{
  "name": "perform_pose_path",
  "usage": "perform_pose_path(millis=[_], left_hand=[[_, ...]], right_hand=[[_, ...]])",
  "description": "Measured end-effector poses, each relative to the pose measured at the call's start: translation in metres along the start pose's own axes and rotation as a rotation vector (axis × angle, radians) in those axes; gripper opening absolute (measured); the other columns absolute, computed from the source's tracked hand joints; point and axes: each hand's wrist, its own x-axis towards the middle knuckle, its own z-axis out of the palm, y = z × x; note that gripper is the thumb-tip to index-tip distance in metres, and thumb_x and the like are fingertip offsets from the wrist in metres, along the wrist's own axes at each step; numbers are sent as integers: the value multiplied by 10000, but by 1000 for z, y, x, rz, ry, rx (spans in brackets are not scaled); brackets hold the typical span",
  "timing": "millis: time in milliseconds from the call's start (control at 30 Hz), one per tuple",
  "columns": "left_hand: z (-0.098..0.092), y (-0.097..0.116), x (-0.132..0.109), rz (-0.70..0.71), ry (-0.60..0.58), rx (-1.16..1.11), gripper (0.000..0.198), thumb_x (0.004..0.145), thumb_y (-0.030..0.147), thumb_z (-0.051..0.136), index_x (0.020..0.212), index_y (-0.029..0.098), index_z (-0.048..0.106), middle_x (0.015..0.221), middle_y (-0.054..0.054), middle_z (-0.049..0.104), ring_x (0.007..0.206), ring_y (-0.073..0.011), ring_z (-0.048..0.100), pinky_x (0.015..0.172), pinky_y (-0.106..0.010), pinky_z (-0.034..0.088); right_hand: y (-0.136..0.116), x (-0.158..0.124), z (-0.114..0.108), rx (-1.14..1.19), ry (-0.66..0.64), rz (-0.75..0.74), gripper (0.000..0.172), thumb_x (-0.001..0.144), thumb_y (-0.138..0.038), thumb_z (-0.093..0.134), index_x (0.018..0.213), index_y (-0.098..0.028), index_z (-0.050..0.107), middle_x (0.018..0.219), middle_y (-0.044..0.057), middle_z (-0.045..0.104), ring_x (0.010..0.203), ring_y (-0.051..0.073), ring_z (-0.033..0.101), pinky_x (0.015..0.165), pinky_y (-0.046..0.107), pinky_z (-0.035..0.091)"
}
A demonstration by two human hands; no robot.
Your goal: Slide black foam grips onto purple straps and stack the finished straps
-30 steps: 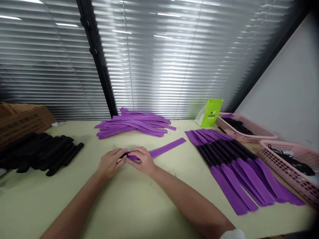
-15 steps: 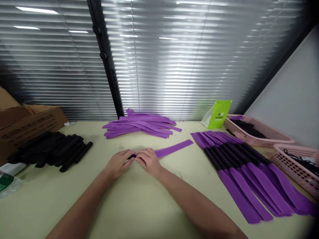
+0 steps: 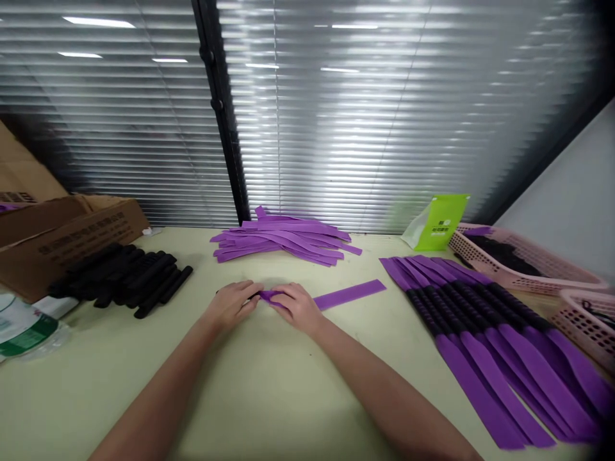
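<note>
A purple strip (image 3: 350, 294) lies across the middle of the table, its free end stretching to the right. My right hand (image 3: 298, 308) pinches the strip, which is bunched narrow between my two hands. My left hand (image 3: 233, 305) is closed around a black sleeve that is mostly hidden by the fingers, and the strip's narrowed end meets it there. Behind my hands is a heap of loose purple strips (image 3: 288, 240). Several black sleeves (image 3: 125, 275) are piled to the left. On the right, purple strips with black sleeves round their middles (image 3: 473, 307) lie side by side.
An open cardboard box (image 3: 81, 237) and a plastic bottle (image 3: 29, 330) stand at the left. At the right are a green bag (image 3: 441, 224) and two pink baskets (image 3: 538, 282) with black items inside. Window blinds (image 3: 327, 128) rise behind the table.
My hands have moved slightly apart, and more bunched purple strip shows between them. The whole view has shifted a little, so things appear further right.
</note>
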Motion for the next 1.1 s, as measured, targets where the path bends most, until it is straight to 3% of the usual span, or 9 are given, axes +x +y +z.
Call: perform_pose_path(millis=[267,600,1100], left_hand=[[-3,11,2,15,-49,-8,381,959,455,314,1172,220,524,1050,-61,624,941,-205,597,818,-318,446],[0,22,4,17,-22,-9,359,975,390,267,1135,205,529,1029,-70,634,932,-201,602,820,-330,458],[4,23,2,64,-24,-24,298,957,363,327,1128,209,516,1025,-64,652,913,-194,616,785,-313,470]], right_hand=[[-7,-1,0,78,61,53,111,895,-220,542,926,-202,646,979,59,671,838,157,570,774,336,469],[-11,-1,-2,29,105,100,103,892,-223,530,902,-197,630,951,66,666,851,177,561,777,355,460],[-10,0,-6,-49,6,-2,183,927,-259,513,966,-232,690,986,37,692,837,169,542,759,350,463]])
